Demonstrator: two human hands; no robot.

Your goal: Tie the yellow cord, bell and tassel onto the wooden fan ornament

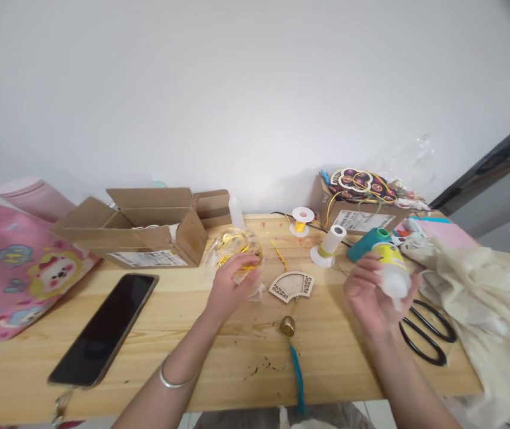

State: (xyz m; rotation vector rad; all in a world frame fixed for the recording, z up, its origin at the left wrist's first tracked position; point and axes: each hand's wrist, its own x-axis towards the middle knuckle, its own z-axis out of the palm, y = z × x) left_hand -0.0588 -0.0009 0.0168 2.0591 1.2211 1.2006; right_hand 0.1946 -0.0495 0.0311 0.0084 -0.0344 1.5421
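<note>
My right hand [366, 295] is wrapped round a small translucent squeeze bottle [391, 271] with a yellow label, tilted towards me. My left hand [232, 283] is at a clear plastic bag [214, 256] of gold and yellow pieces; its fingers are stretched out and apart from the thumb, and whether they touch the bag I cannot tell. Between the hands lies a hanging ornament: a yellow cord [280, 257], a fan-shaped wooden piece [291, 286], a brass bell [288, 326] and a teal tassel [297, 378].
Behind stand a white-and-yellow spool [302, 223], a white spool [332, 241] and a teal thread cone [366, 243]. Black-handled scissors [429, 333] lie by a cream cloth [482, 298] at right. A phone [103, 330], an open carton [148, 241] and a pink bag [18, 274] sit left.
</note>
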